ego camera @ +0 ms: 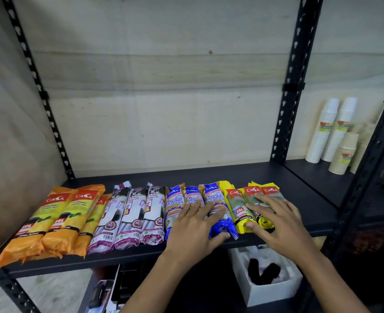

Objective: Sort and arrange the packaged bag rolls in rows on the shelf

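Packaged bag rolls lie side by side in one row along the front of the black shelf (277, 179). From the left: three orange rolls (51, 220), three white-and-purple drawstring rolls (130, 218), three blue singlet-handle rolls (175, 204), then three yellow rolls (238, 206). My left hand (197, 224) lies flat with spread fingers on the blue rolls, thumb at the front end of the rightmost one. My right hand (274, 222) rests flat on the two rightmost yellow rolls, hiding much of them. Neither hand grips anything.
Black perforated uprights (292, 86) frame the shelf bay, with a pale wall behind. Stacks of white and brown paper cups (331, 132) stand on the neighbouring shelf to the right. Below the shelf sits a white open box (268, 281) with dark items.
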`<control>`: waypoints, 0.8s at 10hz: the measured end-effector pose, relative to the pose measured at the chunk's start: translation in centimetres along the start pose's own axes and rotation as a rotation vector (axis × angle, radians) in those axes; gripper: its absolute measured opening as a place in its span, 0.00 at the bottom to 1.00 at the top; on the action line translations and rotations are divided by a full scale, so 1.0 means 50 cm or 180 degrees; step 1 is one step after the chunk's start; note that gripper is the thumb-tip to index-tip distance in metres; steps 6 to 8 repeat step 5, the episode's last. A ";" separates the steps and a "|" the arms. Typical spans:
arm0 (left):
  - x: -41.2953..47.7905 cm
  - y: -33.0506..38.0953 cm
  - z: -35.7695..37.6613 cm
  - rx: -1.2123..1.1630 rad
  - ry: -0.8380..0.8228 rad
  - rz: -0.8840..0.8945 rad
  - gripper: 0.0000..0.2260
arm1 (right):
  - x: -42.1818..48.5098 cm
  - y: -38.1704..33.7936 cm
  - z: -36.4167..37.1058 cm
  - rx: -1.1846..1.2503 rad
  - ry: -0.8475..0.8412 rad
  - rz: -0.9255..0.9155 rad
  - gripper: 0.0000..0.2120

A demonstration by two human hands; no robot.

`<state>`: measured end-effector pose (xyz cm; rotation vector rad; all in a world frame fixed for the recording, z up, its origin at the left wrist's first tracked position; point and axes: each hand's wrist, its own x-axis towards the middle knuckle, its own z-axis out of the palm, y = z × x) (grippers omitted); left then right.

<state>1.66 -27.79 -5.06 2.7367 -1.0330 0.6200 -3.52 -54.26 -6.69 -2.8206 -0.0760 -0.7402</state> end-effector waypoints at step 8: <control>-0.113 -0.065 -0.087 -0.1180 0.1513 -0.0447 0.08 | 0.016 -0.172 -0.089 0.1161 -0.0030 -0.0108 0.17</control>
